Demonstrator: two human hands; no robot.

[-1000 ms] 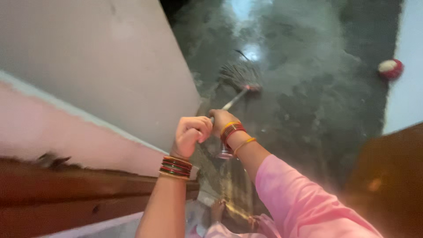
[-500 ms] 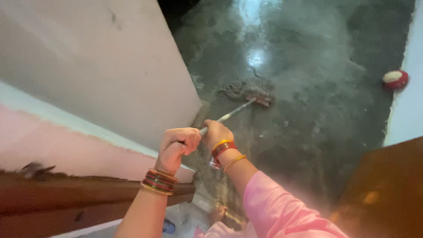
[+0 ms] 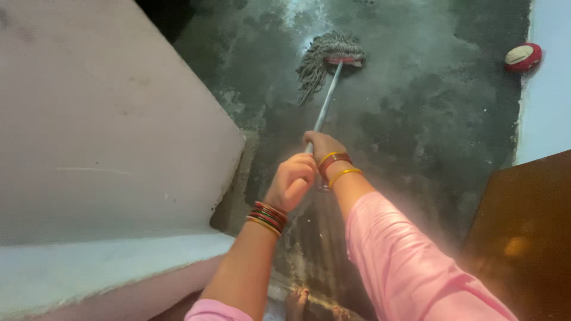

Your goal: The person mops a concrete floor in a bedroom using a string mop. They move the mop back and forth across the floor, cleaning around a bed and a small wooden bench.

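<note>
Both of my hands grip the metal handle (image 3: 325,104) of a mop. My left hand (image 3: 291,180) holds the near end, with coloured bangles on its wrist. Just ahead of it, my right hand (image 3: 322,144) wraps the handle, its wrist also ringed with bangles above a pink sleeve. The grey string mop head (image 3: 324,56) lies flat on the dark, wet stone floor (image 3: 416,119), stretched out away from me.
A pale wall or slab (image 3: 107,137) fills the left side, close to the mop handle. A small red and white round object (image 3: 523,56) lies by the right wall. A brown wooden panel (image 3: 523,232) stands at the lower right. My bare toes (image 3: 295,297) show at the bottom.
The mop head has been pushed farther away across the floor, and both hands have extended forward with the handle. The view has shifted, so the brown wooden ledge at lower left is out of sight.
</note>
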